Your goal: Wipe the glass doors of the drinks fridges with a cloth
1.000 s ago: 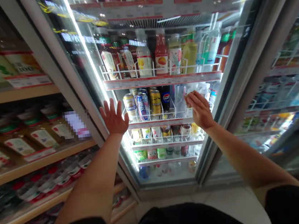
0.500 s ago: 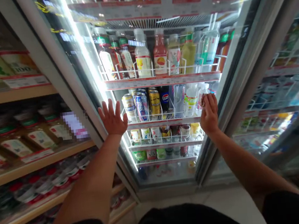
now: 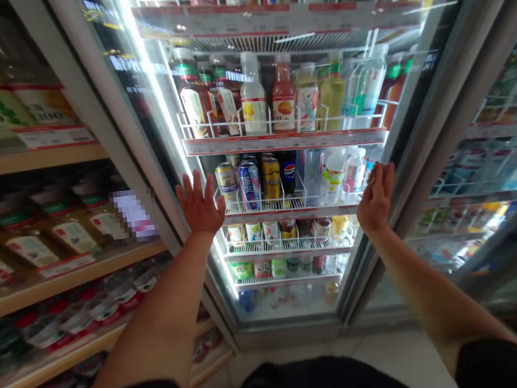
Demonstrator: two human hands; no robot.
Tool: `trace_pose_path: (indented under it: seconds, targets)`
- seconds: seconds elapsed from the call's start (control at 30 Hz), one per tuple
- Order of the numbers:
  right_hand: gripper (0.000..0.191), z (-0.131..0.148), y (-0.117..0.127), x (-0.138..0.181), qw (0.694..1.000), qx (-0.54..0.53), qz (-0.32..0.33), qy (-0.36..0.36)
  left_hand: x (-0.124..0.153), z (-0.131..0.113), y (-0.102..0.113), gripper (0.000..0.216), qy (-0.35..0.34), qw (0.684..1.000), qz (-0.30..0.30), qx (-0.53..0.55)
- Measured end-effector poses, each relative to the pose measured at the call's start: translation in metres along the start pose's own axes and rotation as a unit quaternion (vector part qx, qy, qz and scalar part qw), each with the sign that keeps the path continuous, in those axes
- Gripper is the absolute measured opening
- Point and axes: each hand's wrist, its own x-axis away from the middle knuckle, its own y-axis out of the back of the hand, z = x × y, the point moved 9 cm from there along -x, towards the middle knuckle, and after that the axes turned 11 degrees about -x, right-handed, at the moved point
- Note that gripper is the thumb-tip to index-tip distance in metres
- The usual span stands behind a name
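Note:
My left hand (image 3: 199,206) is open, its fingers spread flat against the open glass door (image 3: 138,120) of a lit drinks fridge. My right hand (image 3: 377,198) is open with its fingers pointing up, at the right end of the wire can shelf (image 3: 288,206) by the fridge frame. It holds nothing that I can see. Closest to it are a white bottle with a pink label (image 3: 355,170) and a white bottle with a green label (image 3: 333,176). Several cans (image 3: 251,185) stand between my hands, a dark blue one (image 3: 288,175) among them.
The shelf above carries tall juice and tea bottles (image 3: 282,95). Lower fridge shelves hold small cups and cans (image 3: 286,231). Wooden store shelves (image 3: 62,269) with bottles run along the left. A second closed fridge door (image 3: 492,161) stands at the right. The floor is pale tile (image 3: 389,359).
My right hand has moved right along the can shelf, from the bottles to the fridge's right frame, and its fingers have opened. My left hand has stayed flat on the door.

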Motion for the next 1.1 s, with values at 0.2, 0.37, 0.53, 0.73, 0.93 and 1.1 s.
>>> trace_pose_path:
  seconds: [0.2,0.37,0.53,0.73,0.93,1.1]
  targets:
    - [0.054,-0.005,-0.004,-0.031,1.0,0.003,-0.015,-0.006,0.0,0.0,0.0,0.076,0.002,1.0,-0.003,0.009]
    - [0.053,0.022,-0.015,-0.048,1.0,-0.006,-0.026,0.012,0.001,-0.001,-0.001,0.072,-0.012,1.0,-0.009,-0.006]
    - [0.055,0.06,-0.04,-0.062,0.996,0.0,-0.003,0.084,0.002,0.001,-0.002,0.068,-0.011,1.0,-0.014,-0.013]
    - [0.06,0.112,-0.076,-0.072,0.991,-0.031,0.045,0.125,0.003,0.003,-0.004,0.065,-0.014,1.0,-0.009,0.006]
    - [0.073,0.173,-0.127,-0.025,0.952,-0.058,0.213,0.213,0.003,0.001,-0.002,0.062,-0.018,1.0,-0.014,0.007]
    - [0.074,0.189,-0.146,-0.056,0.962,-0.076,0.183,0.191,0.002,0.001,-0.002,0.062,-0.012,1.0,-0.003,0.002]
